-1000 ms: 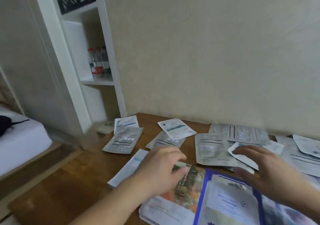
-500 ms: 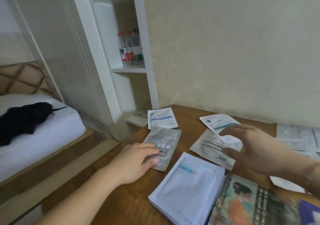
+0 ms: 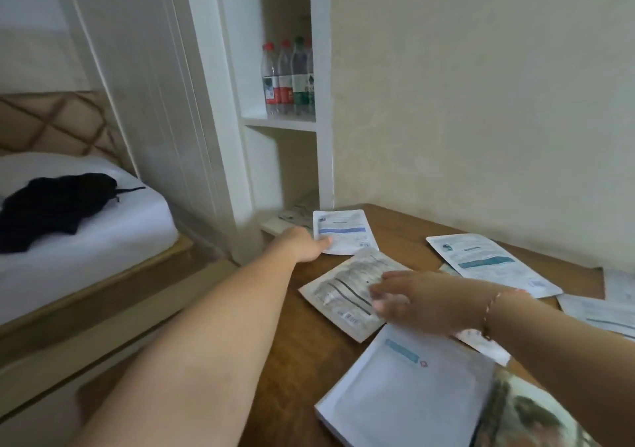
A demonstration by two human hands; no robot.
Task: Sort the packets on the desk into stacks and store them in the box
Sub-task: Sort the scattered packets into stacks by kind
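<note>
At the counter's (image 3: 405, 219) far corner, left hand (image 3: 302, 244) pinches a blue-striped packet (image 3: 343, 231) for gathering; right hand (image 3: 417, 297), fingers straight, pins a grey packet (image 3: 343, 288) flat.

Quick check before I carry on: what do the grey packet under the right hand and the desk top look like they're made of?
Grey packet: likely foil or metallised plastic film, going by its dull silvery sheen, creases and flat sealed edges. It lies under the right hand. Desk: wood or wood veneer, brown with visible grain and a slight satin gloss; which one can't be told.
</note>
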